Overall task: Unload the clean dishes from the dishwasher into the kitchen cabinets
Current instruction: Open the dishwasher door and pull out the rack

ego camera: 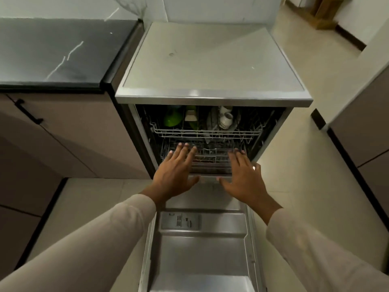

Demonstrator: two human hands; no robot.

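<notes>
Dishwasher point(212, 98) found open, door point(202, 249) lowered flat in front of it. Shows two wire racks inside: upper rack point(206, 132) and, below, lower rack point(210, 163), both pushed fully into the dishwasher.

Left hand point(175, 171): reaches to the dishwasher's mouth, over the left part of the lower rack. Fingers straight and spread, palm down, holding nothing. Right hand point(246, 178): mirrors this at the right part of the same rack, fingers likewise extended and loosely fanned, empty. Contact with the wire: cannot tell for either hand.

Judged reason for the stance: set wide apart to take the rack front at two points and draw it out level over the door, avoiding skew on the runners. Judged as the opening step; nothing unloaded yet.

Dishes: all inside the dishwasher, mostly in the upper rack. Green bowl point(172, 119) toward the dishwasher's left wall, tipped on edge, glossy. Small beige piece point(191, 115) just beside, near the middle. White cups point(226, 120) right of middle, lying mouth-forward, one above the other, with dark markings. Grey plate-like item point(211, 121) next to them, too dim to name. Lower rack contents: too dark to identify.

Cabinet point(69, 131) left of the dishwasher, closed, with black handle point(28, 112), under a dark counter point(59, 53).
</notes>
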